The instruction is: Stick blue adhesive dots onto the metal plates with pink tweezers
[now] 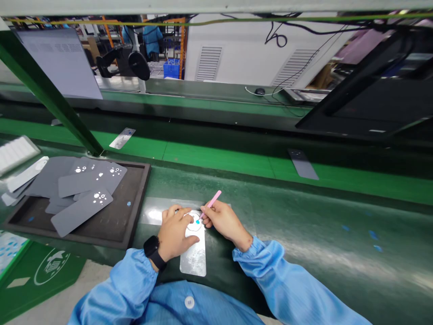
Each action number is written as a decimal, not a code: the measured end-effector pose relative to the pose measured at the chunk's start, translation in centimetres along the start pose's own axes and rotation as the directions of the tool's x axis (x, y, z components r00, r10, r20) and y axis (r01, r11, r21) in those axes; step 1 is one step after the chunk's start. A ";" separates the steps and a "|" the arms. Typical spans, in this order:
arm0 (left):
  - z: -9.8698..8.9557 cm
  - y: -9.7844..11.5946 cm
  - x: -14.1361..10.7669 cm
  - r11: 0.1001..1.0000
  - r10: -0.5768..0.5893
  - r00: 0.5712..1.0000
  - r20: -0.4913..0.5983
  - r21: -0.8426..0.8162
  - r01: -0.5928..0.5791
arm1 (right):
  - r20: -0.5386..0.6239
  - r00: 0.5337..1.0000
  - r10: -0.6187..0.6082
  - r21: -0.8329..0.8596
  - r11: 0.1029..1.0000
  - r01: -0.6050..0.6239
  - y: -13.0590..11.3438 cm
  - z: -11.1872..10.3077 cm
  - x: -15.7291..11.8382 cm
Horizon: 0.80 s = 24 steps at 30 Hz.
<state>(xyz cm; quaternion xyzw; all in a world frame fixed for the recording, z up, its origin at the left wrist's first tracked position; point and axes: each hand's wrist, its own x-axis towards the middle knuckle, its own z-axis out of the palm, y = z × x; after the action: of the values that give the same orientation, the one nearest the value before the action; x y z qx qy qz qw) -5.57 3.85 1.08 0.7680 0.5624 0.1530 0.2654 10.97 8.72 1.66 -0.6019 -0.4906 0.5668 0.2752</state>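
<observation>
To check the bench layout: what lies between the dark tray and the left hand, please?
In the head view, a shiny clear sheet lies between the tray and the left hand.

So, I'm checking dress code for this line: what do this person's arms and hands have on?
Both arms wear light blue sleeves, the left sleeve and right sleeve, with gathered cuffs. The left hand and right hand are bare, with no gloves. A black smartwatch on a black strap sits on the left wrist.
</observation>
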 end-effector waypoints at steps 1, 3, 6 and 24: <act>0.0 0.0 0.0 1.000 0.004 1.000 -0.003 0.002 -0.004 | -0.003 1.000 -0.002 -0.006 1.000 0.002 0.0 0.0 0.0; 0.1 -0.1 -0.1 1.000 0.015 1.000 -0.006 0.009 -0.015 | -0.011 1.000 0.001 -0.020 1.000 -0.001 0.0 0.0 -0.1; 0.1 -0.2 -0.2 0.999 0.039 0.999 -0.011 0.027 -0.038 | -0.026 1.000 0.016 -0.036 0.999 -0.017 -0.2 0.1 -0.2; 0.2 0.0 -0.6 0.987 0.093 0.996 -0.004 0.128 -0.092 | -0.052 0.996 -0.068 0.041 0.997 0.070 1.1 -0.3 -0.6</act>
<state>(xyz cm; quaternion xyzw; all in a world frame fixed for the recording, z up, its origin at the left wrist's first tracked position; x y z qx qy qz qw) -5.62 3.20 0.95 0.8080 0.5360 0.1325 0.2056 11.58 7.87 0.98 -0.5927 -0.4916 0.5521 0.3197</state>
